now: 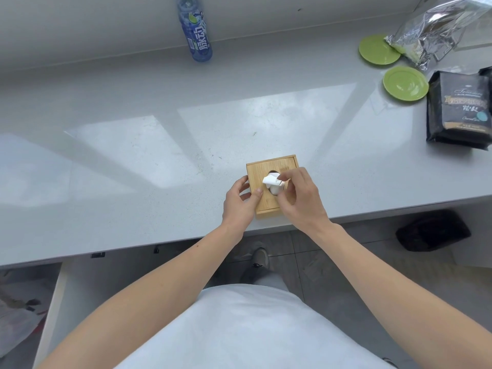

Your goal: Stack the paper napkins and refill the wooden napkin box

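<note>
Head view: napkin [272,180] pinched at the slot of the wooden napkin box [271,185].
Right hand [300,198] grip is closed on the white napkin poking from the lid's oval opening; left hand [239,202] is loosely curled against the box's left side, thumb on the lid. The box is set near the tabletop [159,145] front edge.

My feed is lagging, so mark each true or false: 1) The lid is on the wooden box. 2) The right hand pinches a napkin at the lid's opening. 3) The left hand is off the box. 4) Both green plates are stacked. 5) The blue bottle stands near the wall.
1) True: the wooden napkin box is closed.
2) True: the right hand pinches the napkin.
3) False: the left hand steadies the box's left side.
4) False: the green plates lie side by side.
5) True: the blue bottle stands there.
</note>
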